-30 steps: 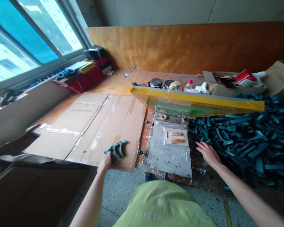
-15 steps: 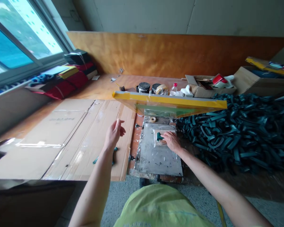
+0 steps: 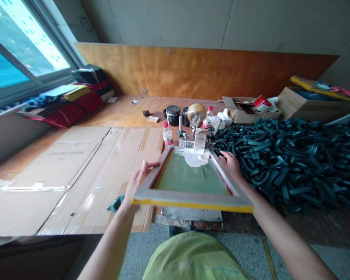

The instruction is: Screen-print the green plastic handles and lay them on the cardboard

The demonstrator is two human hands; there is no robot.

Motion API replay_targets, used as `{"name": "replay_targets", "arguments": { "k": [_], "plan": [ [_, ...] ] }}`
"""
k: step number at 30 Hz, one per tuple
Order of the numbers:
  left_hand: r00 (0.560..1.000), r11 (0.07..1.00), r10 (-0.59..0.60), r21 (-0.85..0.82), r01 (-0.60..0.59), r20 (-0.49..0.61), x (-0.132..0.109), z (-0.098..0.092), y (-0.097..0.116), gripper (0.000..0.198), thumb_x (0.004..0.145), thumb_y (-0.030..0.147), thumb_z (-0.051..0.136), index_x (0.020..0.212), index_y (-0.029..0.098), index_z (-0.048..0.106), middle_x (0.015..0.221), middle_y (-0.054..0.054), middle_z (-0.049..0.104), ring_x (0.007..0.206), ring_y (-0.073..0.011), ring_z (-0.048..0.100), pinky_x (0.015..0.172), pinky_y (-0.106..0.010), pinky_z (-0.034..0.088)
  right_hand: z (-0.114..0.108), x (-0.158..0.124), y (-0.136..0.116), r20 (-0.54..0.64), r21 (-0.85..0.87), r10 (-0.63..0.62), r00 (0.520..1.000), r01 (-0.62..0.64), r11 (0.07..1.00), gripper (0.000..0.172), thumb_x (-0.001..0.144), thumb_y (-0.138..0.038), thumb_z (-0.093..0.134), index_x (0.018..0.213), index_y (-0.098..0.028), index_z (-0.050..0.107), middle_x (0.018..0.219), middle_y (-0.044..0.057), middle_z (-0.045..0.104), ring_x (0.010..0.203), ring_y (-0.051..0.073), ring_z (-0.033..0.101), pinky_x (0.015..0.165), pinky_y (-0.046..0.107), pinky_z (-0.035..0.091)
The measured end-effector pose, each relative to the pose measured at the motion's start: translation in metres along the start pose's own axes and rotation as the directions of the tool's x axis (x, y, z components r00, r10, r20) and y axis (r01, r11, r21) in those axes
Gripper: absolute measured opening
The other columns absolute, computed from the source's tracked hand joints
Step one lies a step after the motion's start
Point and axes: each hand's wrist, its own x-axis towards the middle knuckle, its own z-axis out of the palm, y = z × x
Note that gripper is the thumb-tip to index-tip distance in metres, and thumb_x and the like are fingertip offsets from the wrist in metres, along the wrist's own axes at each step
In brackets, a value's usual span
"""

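Observation:
A screen-printing frame [image 3: 192, 196] with a green mesh and a yellow-taped front edge lies low over the metal base plate [image 3: 192, 214]. My left hand [image 3: 138, 177] grips its left side, fingers over the rail. On the opposite side my right hand [image 3: 231, 165] holds the right rail. Whitish ink or film [image 3: 196, 158] sits at the far end of the mesh, below the metal clamp [image 3: 186, 143]. The frame hides the middle of the plate and whatever is on it. A dark green plastic part [image 3: 116, 204] rests on the cardboard by my left forearm.
Flattened cardboard [image 3: 76, 171] covers the left of the table. To the right lies a large heap of dark green plastic parts [image 3: 294, 159]. Behind the frame stand a bottle [image 3: 167, 135], black tubs [image 3: 173, 115], a tape roll [image 3: 196, 112] and an open carton [image 3: 251, 114].
The frame has swung down from its raised position over the plate. My right hand has left the small green part on the plate, and both hands now hold the frame's sides.

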Motion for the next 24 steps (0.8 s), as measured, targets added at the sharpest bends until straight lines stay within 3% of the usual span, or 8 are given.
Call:
{"name": "replay_targets", "arguments": {
  "k": [2,4,7,10,13,17,21,24],
  "plan": [
    [0.987,0.988,-0.153,0.029,0.151,0.048,-0.015,-0.005,-0.032,0.064,0.074,0.067,0.063,0.113,0.016,0.069,0.087,-0.005,0.073,0.072,-0.0192,0.065,0.059,-0.025,0.049,-0.010,0.026,-0.006,-0.073,0.031,-0.003,0.997,0.005,1.000,0.042,0.094,-0.027,0.047,0.135,-0.018,0.052,0.130,0.014,0.056,0.116,0.026,0.056,0.097,0.043,0.047],
    [0.974,0.975,-0.221,0.048,0.219,0.050,-0.023,-0.005,-0.066,0.076,0.070,0.064,0.068,0.129,0.016,0.060,0.087,-0.005,0.073,0.074,-0.0205,0.066,0.062,-0.026,0.050,-0.009,0.047,-0.025,-0.048,0.014,-0.077,0.996,0.078,0.997,0.050,0.088,-0.024,0.060,0.136,-0.017,0.049,0.137,0.014,0.050,0.124,0.026,0.050,0.101,0.040,0.045],
    [0.974,0.972,-0.225,0.072,0.224,0.003,-0.022,-0.001,-0.109,0.089,0.072,0.062,0.068,0.144,0.016,0.043,0.083,-0.004,0.072,0.073,-0.0210,0.066,0.063,-0.028,0.051,0.002,0.066,-0.056,0.148,-0.101,-0.131,0.980,0.147,0.984,0.051,0.081,-0.016,0.067,0.130,-0.016,0.051,0.127,0.015,0.057,0.117,0.027,0.054,0.094,0.037,0.047],
    [0.974,0.972,-0.226,0.066,0.225,0.004,-0.017,0.001,-0.134,0.084,0.075,0.061,0.066,0.143,0.017,0.044,0.086,-0.005,0.072,0.078,-0.0222,0.068,0.065,-0.029,0.052,0.014,0.067,-0.072,0.298,-0.190,-0.050,0.953,0.111,0.976,0.045,0.085,-0.016,0.063,0.128,-0.016,0.049,0.100,0.013,0.067,0.095,0.026,0.062,0.079,0.033,0.047],
    [0.975,0.972,-0.224,0.070,0.223,0.007,-0.014,-0.001,-0.143,0.079,0.076,0.061,0.063,0.140,0.017,0.048,0.090,-0.006,0.072,0.081,-0.0228,0.068,0.069,-0.030,0.053,0.021,0.057,-0.073,0.339,-0.234,-0.023,0.941,0.108,0.966,0.030,0.088,-0.013,0.055,0.117,-0.017,0.056,0.093,0.011,0.067,0.091,0.024,0.062,0.075,0.030,0.045],
    [0.972,0.969,-0.233,0.082,0.232,0.008,-0.015,-0.003,-0.145,0.076,0.079,0.061,0.061,0.140,0.017,0.049,0.096,-0.009,0.073,0.088,-0.0245,0.069,0.073,-0.031,0.054,0.023,0.032,-0.075,0.371,-0.197,-0.136,0.919,0.221,0.955,0.024,0.085,-0.004,0.046,0.093,-0.017,0.064,0.094,0.011,0.066,0.096,0.022,0.057,0.076,0.029,0.043],
    [0.974,0.972,-0.226,0.070,0.224,0.028,-0.015,-0.001,-0.145,0.073,0.080,0.060,0.060,0.138,0.016,0.050,0.110,-0.011,0.072,0.103,-0.0272,0.066,0.082,-0.033,0.052,0.012,0.000,-0.073,0.437,-0.060,-0.351,0.828,0.416,0.908,0.028,0.081,0.000,0.046,0.091,-0.017,0.065,0.090,0.009,0.066,0.091,0.021,0.054,0.072,0.028,0.042],
    [0.975,0.970,-0.223,0.101,0.220,0.018,-0.015,0.000,-0.143,0.073,0.080,0.061,0.058,0.136,0.015,0.052,0.115,-0.011,0.071,0.106,-0.0277,0.065,0.085,-0.034,0.051,-0.002,-0.008,-0.066,0.457,0.037,-0.470,0.755,0.511,0.859,0.028,0.079,0.001,0.049,0.091,-0.017,0.066,0.089,0.007,0.066,0.089,0.019,0.054,0.069,0.027,0.040]
  ]
}}
